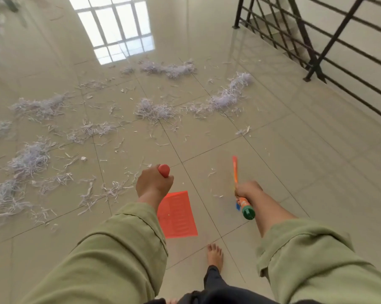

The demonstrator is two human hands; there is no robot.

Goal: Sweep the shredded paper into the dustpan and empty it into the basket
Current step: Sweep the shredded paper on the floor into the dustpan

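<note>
1. Head view, left hand (pixel 154 185): closed in a fist around the red handle end (pixel 164 170) of the dustpan (pixel 177 215). The orange pan hangs below and just right of the wrist, its flat face toward the camera, above the tiled floor (pixel 294 150).
2. Right hand (pixel 247 190): clenched around the broom handle (pixel 242 194). The green cap end (pixel 248 212) juts back toward the body; the orange shaft runs forward from the fist, blurred. The broom head cannot be made out.
3. Shredded paper (pixel 154 110): lies in loose clumps ahead of and to the left of both hands. The nearest strands reach just left of the left hand; further heaps sit well ahead, up to the bright window reflection (pixel 117 29) on the tiles.
4. Open room: the floor to the right of and ahead of the right hand is nearly bare, holding only stray slips.
5. Edges: a black metal railing (pixel 316 40) bounds the floor at the far right, well away from the right hand, with stair steps visible behind it.
6. Person: green sleeves (pixel 119 255) pushed back from both wrists; one bare foot (pixel 214 255) stands on the tiles below the dustpan, between the two arms.
7. Basket: not identifiable in this view.
</note>
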